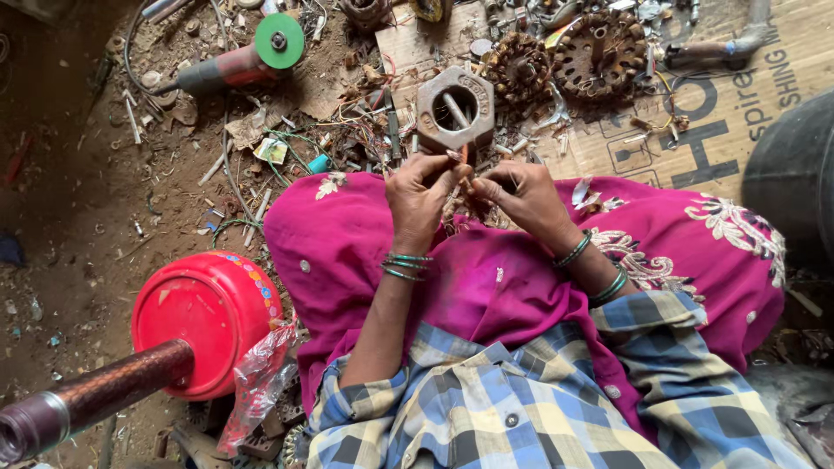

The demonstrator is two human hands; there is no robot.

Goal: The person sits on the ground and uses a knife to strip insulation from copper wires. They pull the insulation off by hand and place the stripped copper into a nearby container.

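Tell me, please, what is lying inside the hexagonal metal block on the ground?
A pale rod lies slanted in the round opening of the hexagonal metal block. Whatever lies beneath the rod is in shadow and cannot be seen.

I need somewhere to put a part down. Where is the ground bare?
Barest: the dirt floor left of the pink cloth, between the angle grinder and the red tub. Crowded: around the hexagonal metal block and rusty wound cores beyond both hands.
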